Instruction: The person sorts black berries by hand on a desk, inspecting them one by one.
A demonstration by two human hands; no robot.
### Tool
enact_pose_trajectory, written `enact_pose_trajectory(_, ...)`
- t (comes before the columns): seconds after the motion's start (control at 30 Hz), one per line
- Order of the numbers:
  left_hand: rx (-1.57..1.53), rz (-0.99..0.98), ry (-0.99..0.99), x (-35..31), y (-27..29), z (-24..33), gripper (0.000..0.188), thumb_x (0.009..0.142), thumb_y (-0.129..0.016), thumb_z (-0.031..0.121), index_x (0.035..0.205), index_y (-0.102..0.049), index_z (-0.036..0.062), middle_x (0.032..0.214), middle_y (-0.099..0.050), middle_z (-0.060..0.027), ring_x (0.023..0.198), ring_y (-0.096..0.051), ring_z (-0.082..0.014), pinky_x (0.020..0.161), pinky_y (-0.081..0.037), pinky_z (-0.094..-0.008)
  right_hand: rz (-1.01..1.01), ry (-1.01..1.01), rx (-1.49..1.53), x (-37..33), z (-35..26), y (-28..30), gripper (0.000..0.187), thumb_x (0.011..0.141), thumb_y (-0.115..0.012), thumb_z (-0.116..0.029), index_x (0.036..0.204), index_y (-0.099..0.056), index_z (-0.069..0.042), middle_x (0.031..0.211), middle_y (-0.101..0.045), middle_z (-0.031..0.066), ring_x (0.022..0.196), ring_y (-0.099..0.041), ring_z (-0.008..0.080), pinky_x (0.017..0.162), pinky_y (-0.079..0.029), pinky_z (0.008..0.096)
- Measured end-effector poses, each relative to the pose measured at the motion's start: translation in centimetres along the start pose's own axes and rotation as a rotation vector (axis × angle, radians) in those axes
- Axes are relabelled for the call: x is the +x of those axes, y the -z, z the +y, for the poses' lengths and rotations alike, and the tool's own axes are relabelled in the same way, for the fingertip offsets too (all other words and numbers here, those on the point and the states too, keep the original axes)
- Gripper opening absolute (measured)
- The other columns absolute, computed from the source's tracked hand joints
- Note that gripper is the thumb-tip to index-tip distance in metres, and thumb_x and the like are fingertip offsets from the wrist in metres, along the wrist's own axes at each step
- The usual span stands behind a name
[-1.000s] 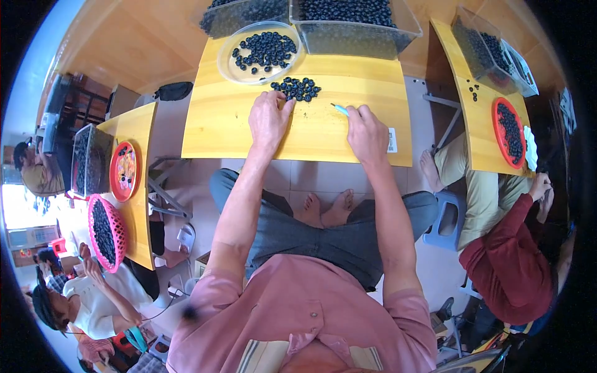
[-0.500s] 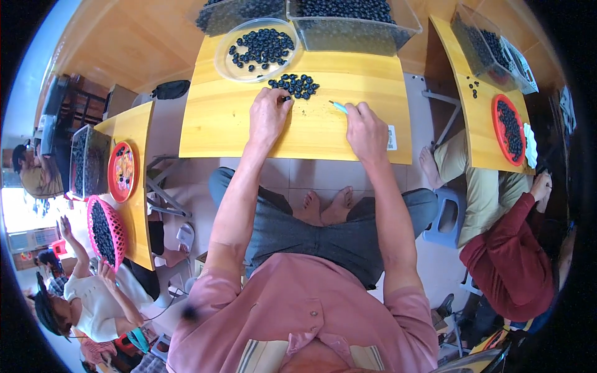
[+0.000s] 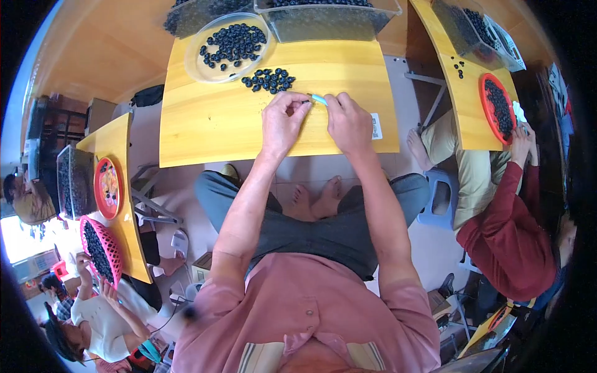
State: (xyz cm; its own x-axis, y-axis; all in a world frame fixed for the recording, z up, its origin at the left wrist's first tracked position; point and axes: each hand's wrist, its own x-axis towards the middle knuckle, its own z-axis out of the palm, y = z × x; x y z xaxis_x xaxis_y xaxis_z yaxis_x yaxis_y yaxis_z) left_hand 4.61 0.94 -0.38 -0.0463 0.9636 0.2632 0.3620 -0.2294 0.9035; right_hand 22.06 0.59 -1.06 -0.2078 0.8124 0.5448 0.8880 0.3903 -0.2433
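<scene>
Left hand point(image 3: 283, 121) and right hand point(image 3: 349, 123) meeting over yellow table point(image 3: 205, 124), both pinching one small light-blue tool point(image 3: 319, 99). Just beyond, loose pile of dark berries point(image 3: 268, 79), about twenty. Farther out, one round clear plate point(image 3: 194, 65) of berries; two clear bins point(image 3: 336, 22) heaped with more.
</scene>
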Motion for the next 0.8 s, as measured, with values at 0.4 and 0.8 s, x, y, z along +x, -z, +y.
enact_pose_trajectory(0.4,-0.091,0.028,0.096,0.1,-0.2,-0.3,0.029,0.088,-0.079,-0.002,0.115,-0.070,-0.0012,0.095,-0.070,-0.0048,0.081,-0.064,-0.0088,0.075,-0.056,-0.0247,0.058,0.102,0.027,0.0,-0.1,0.5,0.018,0.086,-0.066,-0.007,0.103,-0.069,-0.009,0.080,-0.057,0.0052,0.073,-0.066,0.0230,0.061,-0.055,0.0387)
enact_pose_trajectory(0.8,-0.119,0.005,0.129,0.1,-0.1,-0.3,0.032,0.089,-0.078,-0.004,0.119,-0.069,0.0013,0.096,-0.067,-0.0002,0.083,-0.061,-0.0070,0.079,-0.054,-0.0223,0.018,0.123,0.056,0.0,-0.4,0.7,0.020,0.087,-0.065,-0.007,0.106,-0.071,-0.009,0.079,-0.057,0.0054,0.073,-0.066,0.0229,0.061,-0.055,0.0385)
